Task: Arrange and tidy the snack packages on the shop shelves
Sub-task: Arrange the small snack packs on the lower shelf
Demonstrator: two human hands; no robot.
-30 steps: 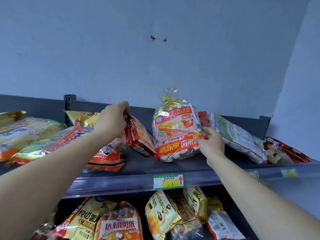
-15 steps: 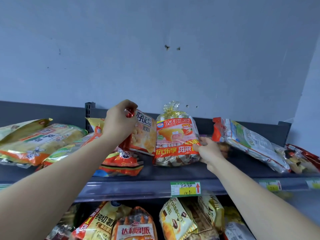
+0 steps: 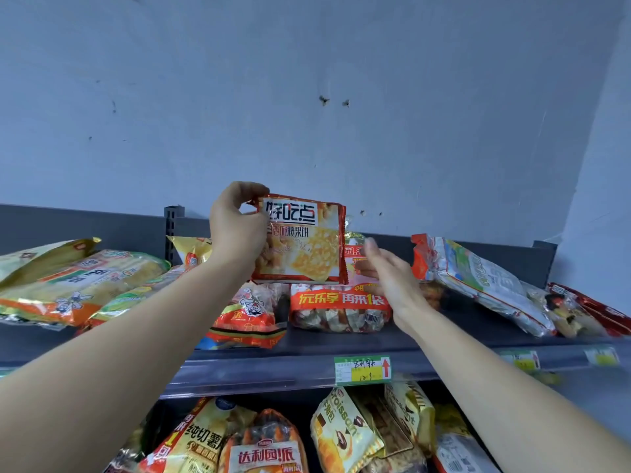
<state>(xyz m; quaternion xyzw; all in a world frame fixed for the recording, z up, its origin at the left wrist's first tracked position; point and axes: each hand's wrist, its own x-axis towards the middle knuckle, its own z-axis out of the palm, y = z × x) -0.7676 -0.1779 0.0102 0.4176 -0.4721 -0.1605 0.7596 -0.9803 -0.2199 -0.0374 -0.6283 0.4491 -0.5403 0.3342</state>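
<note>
We look up at a dark grey metal top shelf (image 3: 307, 367) set against a scuffed pale blue wall (image 3: 307, 97). The person's left hand (image 3: 235, 230) pinches the upper left corner of a flat, glossy, square cracker packet (image 3: 304, 247), thumb and curled fingers closed on its crimped red edge. The packet hangs upright above the shelf with its printed face toward us, showing pale latticed crackers. Half a second ago it sat lower, leaning beside the neighbouring bag; it now covers that bag's upper half. That neighbour is a plump clear cake bag (image 3: 341, 308) with a red banner, standing on the shelf and filled with small individually wrapped pieces, its gold gathered top just visible behind the packet. The right hand (image 3: 392, 281), which earlier gripped this bag's lower right side, is now slack and holds nothing, its fingers straight and motion-blurred just beside the bag; we cannot tell whether they touch it. Left of the cake bag lies a crinkled orange cartoon bag (image 3: 249, 312), and further left shiny yellow-green rice cracker bags (image 3: 78, 285) lie piled at a slant. To the right a long white and green bag (image 3: 478, 281) with a red end leans tilted over other packets. A green and yellow price label (image 3: 362, 370) with a red arrow sits on the shelf's front rail. On the shelf below stand a yellow potato crisp bag (image 3: 194, 442), an orange pie bag (image 3: 263, 448) and a cream croissant bag (image 3: 345, 435).
</note>
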